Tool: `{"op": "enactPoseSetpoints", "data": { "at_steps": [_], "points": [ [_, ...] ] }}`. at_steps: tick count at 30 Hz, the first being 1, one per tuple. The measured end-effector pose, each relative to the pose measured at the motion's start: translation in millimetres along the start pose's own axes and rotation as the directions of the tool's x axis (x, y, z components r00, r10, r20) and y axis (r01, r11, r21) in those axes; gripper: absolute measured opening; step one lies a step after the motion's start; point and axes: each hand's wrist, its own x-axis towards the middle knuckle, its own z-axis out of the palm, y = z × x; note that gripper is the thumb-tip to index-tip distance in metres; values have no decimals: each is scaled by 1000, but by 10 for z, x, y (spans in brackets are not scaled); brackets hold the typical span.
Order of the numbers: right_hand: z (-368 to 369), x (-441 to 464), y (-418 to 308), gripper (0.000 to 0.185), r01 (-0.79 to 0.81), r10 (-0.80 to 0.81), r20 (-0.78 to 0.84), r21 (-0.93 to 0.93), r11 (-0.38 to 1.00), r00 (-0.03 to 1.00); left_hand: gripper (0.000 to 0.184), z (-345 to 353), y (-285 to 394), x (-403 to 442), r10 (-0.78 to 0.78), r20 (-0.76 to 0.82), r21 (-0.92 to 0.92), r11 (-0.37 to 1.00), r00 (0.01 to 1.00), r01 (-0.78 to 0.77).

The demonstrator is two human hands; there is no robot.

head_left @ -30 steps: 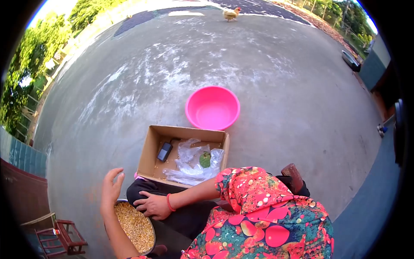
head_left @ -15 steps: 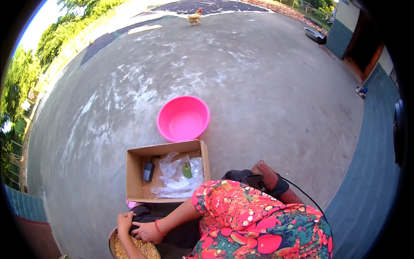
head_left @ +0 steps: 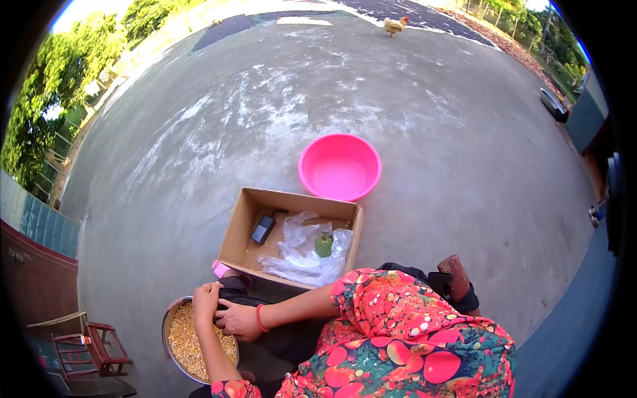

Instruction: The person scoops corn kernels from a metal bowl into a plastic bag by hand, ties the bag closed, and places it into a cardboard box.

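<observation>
A round metal basin full of yellow corn kernels sits at the lower left, beside the dark-trousered leg. Over its right edge, my left hand has its fingers curled, and whatever they close on is hidden. My right hand, with a red bracelet at the wrist, meets it from the right with bent fingers. The two hands touch or nearly touch. Just ahead of them stands an open cardboard box containing crumpled clear plastic bags, a green lumpy fruit and a small dark device.
A pink plastic tub rests on the concrete floor behind the box. Far off, a chicken stands near dark material spread on the ground. A small wooden chair is at left, and a blue wall runs along the right.
The view has swung left, so the box, tub and chicken appear further right, and the chair has come into sight. Both hands stay together by the basin, with little visible change.
</observation>
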Motion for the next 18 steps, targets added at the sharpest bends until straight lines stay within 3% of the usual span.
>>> {"op": "enactPoseSetpoints", "data": {
  "at_steps": [10,12,18],
  "points": [
    [-17,10,-4,12,2,-4,22,73,997,1000,32,33,63,-135,-82,-161,17,996,984,86],
    [-6,13,-13,12,12,-14,26,66,998,1000,31,58,22,-138,-41,-201,-21,999,979,37],
    [28,32,-31,12,14,-16,32,70,997,999,30,60,-20,-173,-70,-202,-17,998,977,68]
  ]
}}
